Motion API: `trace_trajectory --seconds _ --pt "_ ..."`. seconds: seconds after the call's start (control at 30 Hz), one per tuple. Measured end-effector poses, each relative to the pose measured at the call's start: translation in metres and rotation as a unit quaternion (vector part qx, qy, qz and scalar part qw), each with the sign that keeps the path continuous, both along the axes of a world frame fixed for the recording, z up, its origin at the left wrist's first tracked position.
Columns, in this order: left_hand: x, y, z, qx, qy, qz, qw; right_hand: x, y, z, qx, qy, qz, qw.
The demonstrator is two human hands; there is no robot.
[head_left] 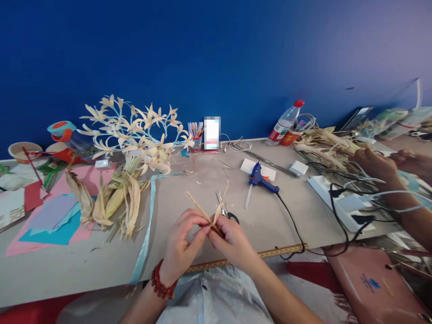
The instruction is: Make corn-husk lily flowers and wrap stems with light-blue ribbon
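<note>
Both hands meet over the front middle of the table. My left hand [189, 234] pinches a pale strip of dried corn husk [199, 204] between thumb and fingers. Closed on the same husk piece from the other side is my right hand [229, 236]; its strips cross at the fingertips and point up and outward. Scissors [231, 217] with dark handles lie just beyond the right hand, partly hidden by it. A blue glue gun [261, 179] with a clear glue stick rests on the table to the right. Husk flowers [148, 139] on light blue stems stand at the back left.
Corn husks [118, 202] and coloured paper [54, 220] lie on the left, beside a light blue ribbon [148, 229]. A white power strip [337, 202] with cables sits right, near another person's hands [374, 164]. A bottle [283, 123] and phone [212, 133] stand along the wall.
</note>
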State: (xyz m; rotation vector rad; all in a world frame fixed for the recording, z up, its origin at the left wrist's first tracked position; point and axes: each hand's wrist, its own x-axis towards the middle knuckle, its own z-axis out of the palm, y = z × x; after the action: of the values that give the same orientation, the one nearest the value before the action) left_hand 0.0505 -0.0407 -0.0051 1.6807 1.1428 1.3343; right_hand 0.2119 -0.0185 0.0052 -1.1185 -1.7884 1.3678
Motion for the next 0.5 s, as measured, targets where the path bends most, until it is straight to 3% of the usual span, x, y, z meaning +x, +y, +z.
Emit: trace_trajectory --seconds 0.1,0.27,0.5 --pt "0.000 0.001 0.005 0.002 0.043 0.014 0.999 0.001 0.000 0.003 0.013 -0.018 -0.008 1.000" --pt "0.000 -0.002 0.010 -0.011 0.075 0.015 0.997 0.008 0.002 0.000 0.002 0.034 0.002 0.999" --pt "-0.003 -0.002 0.004 -0.073 0.050 0.033 0.996 0.006 0.006 -0.008 -0.009 0.045 0.006 0.999"
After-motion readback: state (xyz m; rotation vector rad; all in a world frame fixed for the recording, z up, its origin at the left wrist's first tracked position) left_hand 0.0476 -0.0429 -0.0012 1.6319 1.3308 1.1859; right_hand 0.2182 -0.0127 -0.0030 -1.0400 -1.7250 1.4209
